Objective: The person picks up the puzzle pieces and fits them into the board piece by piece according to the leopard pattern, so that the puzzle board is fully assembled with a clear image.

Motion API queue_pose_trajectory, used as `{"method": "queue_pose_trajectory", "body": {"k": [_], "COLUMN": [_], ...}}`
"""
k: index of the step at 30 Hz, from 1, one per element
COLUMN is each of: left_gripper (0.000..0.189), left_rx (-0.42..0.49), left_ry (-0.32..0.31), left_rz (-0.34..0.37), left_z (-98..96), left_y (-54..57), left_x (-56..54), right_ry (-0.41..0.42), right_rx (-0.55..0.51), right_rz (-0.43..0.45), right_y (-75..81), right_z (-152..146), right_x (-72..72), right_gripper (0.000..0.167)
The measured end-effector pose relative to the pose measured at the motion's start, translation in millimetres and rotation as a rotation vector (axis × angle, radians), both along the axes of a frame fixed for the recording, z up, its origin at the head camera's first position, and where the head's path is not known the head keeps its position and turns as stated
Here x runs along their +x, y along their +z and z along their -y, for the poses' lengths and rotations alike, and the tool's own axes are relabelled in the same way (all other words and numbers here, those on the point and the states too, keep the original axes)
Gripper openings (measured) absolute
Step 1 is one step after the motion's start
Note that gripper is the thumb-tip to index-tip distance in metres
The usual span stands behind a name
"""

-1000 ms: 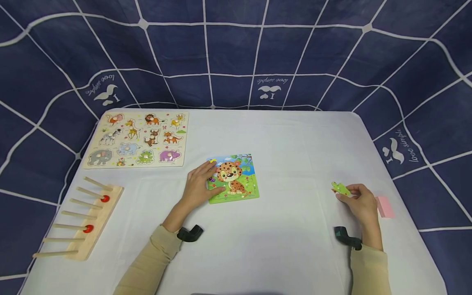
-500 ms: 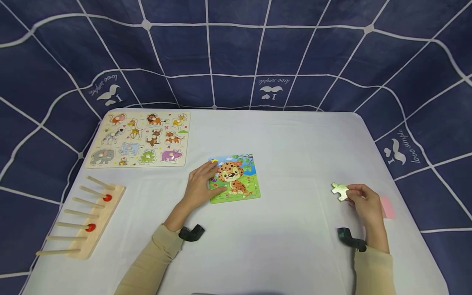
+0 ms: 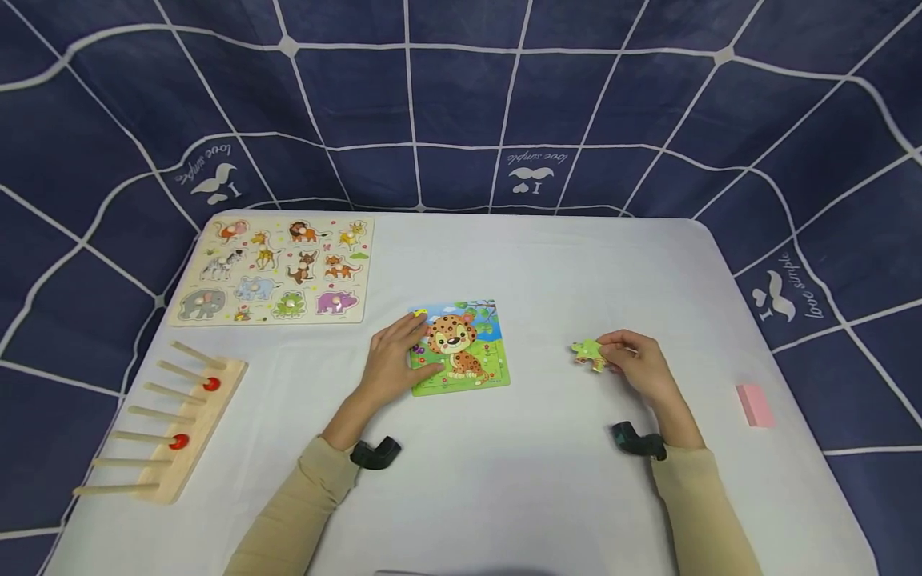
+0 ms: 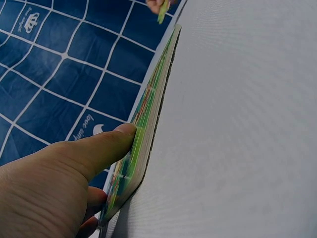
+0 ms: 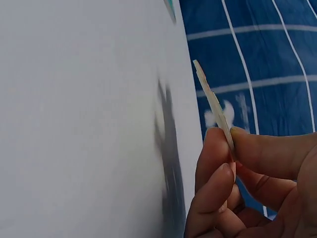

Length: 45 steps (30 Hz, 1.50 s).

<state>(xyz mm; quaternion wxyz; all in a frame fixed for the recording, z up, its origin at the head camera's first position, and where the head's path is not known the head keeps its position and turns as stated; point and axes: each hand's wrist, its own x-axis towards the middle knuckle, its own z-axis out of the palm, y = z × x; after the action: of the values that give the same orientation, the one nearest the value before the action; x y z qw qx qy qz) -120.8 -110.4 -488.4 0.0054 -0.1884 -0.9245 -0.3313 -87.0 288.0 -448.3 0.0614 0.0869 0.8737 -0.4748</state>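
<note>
A square leopard jigsaw puzzle (image 3: pixel 468 344) lies flat near the middle of the white table. My left hand (image 3: pixel 392 360) rests on its left side, fingers over the upper left corner and thumb (image 4: pixel 116 141) on the face near the front edge. Part of the puzzle is hidden under that hand. To the right, my right hand (image 3: pixel 637 360) pinches a green jigsaw piece (image 3: pixel 589 353) between thumb and fingers, raised over the table. The right wrist view shows this thin piece (image 5: pixel 215 104) edge-on, its shadow on the cloth.
A wooden animal peg puzzle board (image 3: pixel 281 316) lies at the back left. In front of it stands a wooden rack (image 3: pixel 205 432) with several dowels and two red beads. A pink block (image 3: pixel 755 406) sits near the right edge. Dark blue checked cloth (image 3: pixel 461 96) surrounds the table.
My right hand has moved left from beside the pink block, carrying the jigsaw piece and turning it over on the way. The left hand stays on the puzzle.
</note>
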Motion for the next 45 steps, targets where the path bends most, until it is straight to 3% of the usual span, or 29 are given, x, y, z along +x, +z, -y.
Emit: {"method": "queue_pose_trajectory", "body": {"k": [6, 15, 25, 34, 45], "left_gripper": [0.081, 0.080, 0.080, 0.080, 0.080], "left_rx": [0.001, 0.005, 0.010, 0.003, 0.004], "left_ry": [-0.001, 0.001, 0.000, 0.000, -0.003], "left_rz": [0.006, 0.000, -0.007, -0.009, 0.002], "left_z": [-0.2, 0.6, 0.2, 0.0, 0.3], "left_y": [1.2, 0.5, 0.4, 2.3, 2.7], "left_x": [0.4, 0.2, 0.1, 1.1, 0.9], "right_ry": [0.169, 0.298, 0.302, 0.319, 0.287], "right_rx": [-0.092, -0.133, -0.143, -0.144, -0.111], "right_rz": [0.005, 0.008, 0.011, -0.009, 0.010], "right_y": [2.9, 8.2, -0.2, -1.6, -4.9], "right_z": [44, 96, 122, 129, 131], "right_x": [-20.3, -34.5, -31.9, -26.9, -26.8], "right_gripper": [0.020, 0.015, 0.020, 0.031, 0.030]}}
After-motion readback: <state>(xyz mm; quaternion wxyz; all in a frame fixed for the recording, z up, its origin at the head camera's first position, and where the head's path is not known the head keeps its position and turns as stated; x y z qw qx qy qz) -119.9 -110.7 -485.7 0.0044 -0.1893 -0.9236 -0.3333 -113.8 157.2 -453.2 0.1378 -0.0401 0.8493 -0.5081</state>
